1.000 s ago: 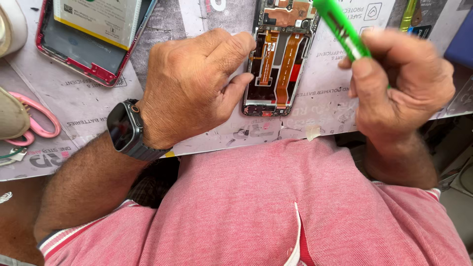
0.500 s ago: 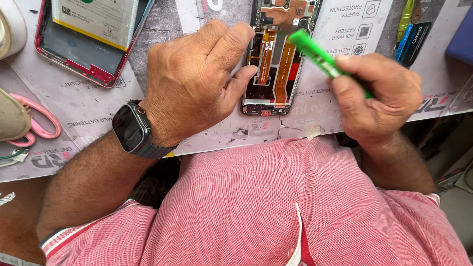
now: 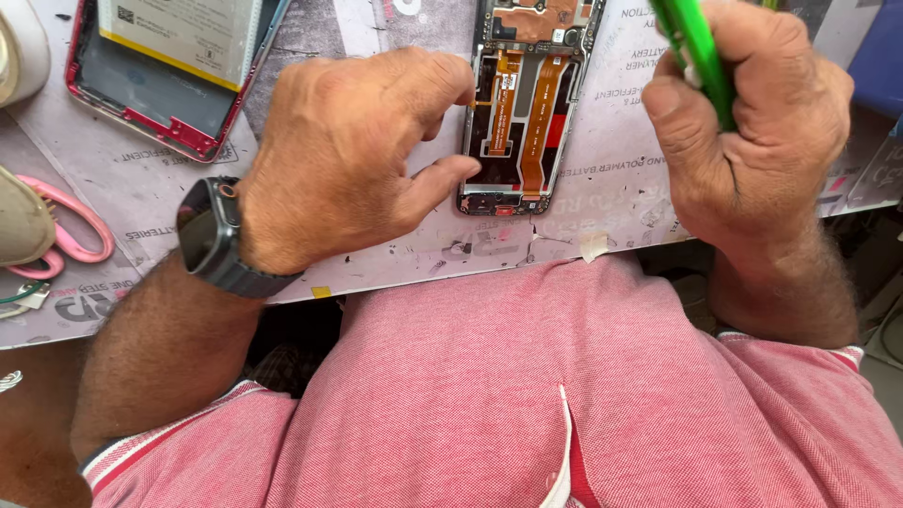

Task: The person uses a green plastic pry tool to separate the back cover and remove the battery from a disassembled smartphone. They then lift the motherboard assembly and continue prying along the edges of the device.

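Left hand (image 3: 348, 160): palm down, knuckles up, fingers curled, thumb stretched out to the right, bare forearm running down-left. Right hand (image 3: 752, 132): closed in a tight fist, thumb pressed across the front, wrist bent, bare forearm dropping straight down toward the body.

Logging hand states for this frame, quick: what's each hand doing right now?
Left hand: fingers curled, thumb and fingertips steadying the opened phone on the mat; not closed around it.
Right hand: closed in a fist grip on the green tool.
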